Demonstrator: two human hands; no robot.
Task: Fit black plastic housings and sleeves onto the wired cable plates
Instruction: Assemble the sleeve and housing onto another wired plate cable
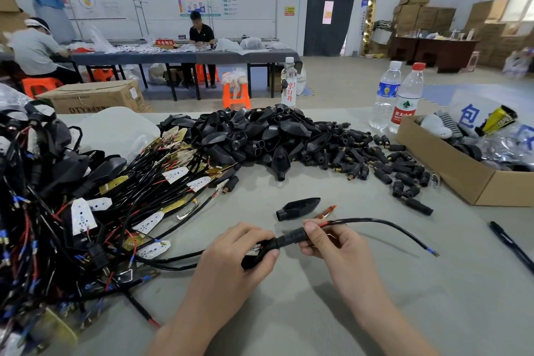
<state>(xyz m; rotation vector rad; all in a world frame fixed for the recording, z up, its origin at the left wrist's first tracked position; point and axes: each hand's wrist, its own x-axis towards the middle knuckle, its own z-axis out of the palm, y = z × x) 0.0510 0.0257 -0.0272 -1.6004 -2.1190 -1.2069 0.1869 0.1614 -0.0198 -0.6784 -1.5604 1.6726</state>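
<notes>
My left hand (241, 251) grips a black housing (255, 256) with a wired plate partly inside it. My right hand (332, 243) pinches a black sleeve (291, 237) at the housing's neck, where red and black wires come out. A black cable (384, 224) runs from the sleeve to the right and ends in a blue-tipped lead (432, 251). One loose housing (299, 206) lies just beyond my hands. A heap of housings (260, 136) and several small sleeves (384, 165) cover the table's middle. Wired plates (161, 182) are piled at the left.
A cardboard box (462, 173) with odds and ends stands at the right. Three water bottles (385, 95) stand at the table's far edge. A black pen (511, 246) lies at the right. People work at a far table (185, 56).
</notes>
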